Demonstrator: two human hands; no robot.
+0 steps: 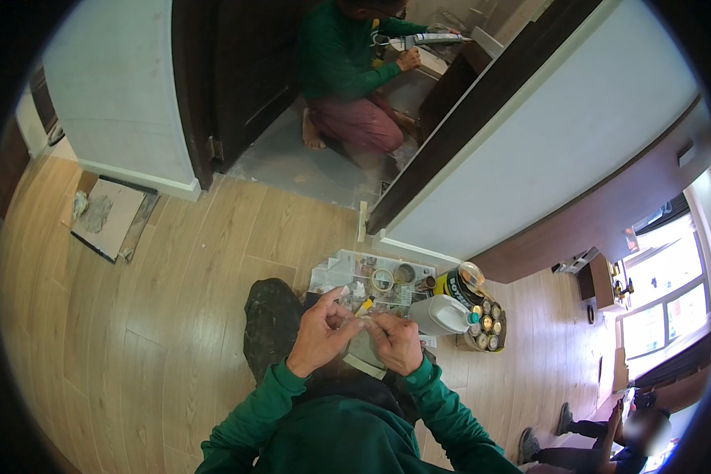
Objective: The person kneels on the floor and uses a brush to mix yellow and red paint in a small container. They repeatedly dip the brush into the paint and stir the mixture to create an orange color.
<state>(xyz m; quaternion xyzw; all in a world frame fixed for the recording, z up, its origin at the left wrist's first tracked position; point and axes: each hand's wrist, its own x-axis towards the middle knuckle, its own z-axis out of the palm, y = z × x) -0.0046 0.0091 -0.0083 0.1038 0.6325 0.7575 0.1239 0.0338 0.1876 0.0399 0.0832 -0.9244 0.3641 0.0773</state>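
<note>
Though the left hand (324,329) and right hand (397,342) touch near newspaper (333,275), what either grip pinches is unclear.

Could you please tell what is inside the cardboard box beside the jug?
In the box are small round cans, tops showing. Their lower sides and the box's bottom are covered and cannot be seen.

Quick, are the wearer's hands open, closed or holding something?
Left hand: partly curled; any hold cannot be told.
Right hand: curled; any hold cannot be told.
</note>
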